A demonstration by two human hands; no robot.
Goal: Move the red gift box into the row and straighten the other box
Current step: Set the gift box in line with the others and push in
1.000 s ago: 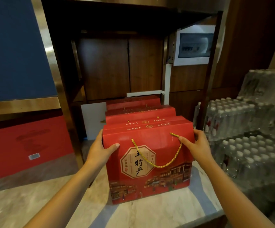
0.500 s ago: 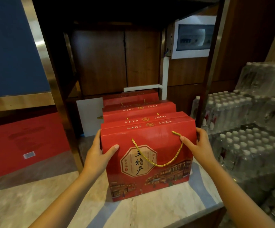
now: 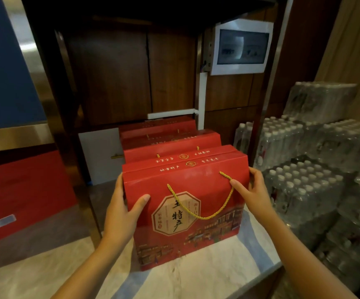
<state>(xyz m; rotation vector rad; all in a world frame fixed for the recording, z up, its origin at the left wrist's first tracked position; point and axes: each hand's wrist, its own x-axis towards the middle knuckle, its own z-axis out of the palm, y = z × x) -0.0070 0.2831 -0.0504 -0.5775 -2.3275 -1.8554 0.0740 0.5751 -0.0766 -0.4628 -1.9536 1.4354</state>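
Observation:
A red gift box [image 3: 185, 214] with a gold rope handle and an octagonal label stands upright on the marble counter [image 3: 207, 281], at the front of a row of like red boxes [image 3: 172, 145] that runs back into a dark wooden niche. My left hand [image 3: 123, 212] grips its upper left edge, thumb on the front face. My right hand [image 3: 252, 193] grips its upper right corner, thumb by the handle's end. The front box touches the one behind it. The second box back sits a little further right than the others.
Shrink-wrapped packs of water bottles [image 3: 308, 186] are stacked close on the right, below counter level and higher at the back. A white panel [image 3: 101, 154] leans left of the row. A white-framed electrical cabinet [image 3: 241, 46] hangs on the wall. The counter edge runs near the bottom right.
Both hands stay on the front box. The box has shifted slightly back against the row and looks squarer to it. The camera has come a little closer.

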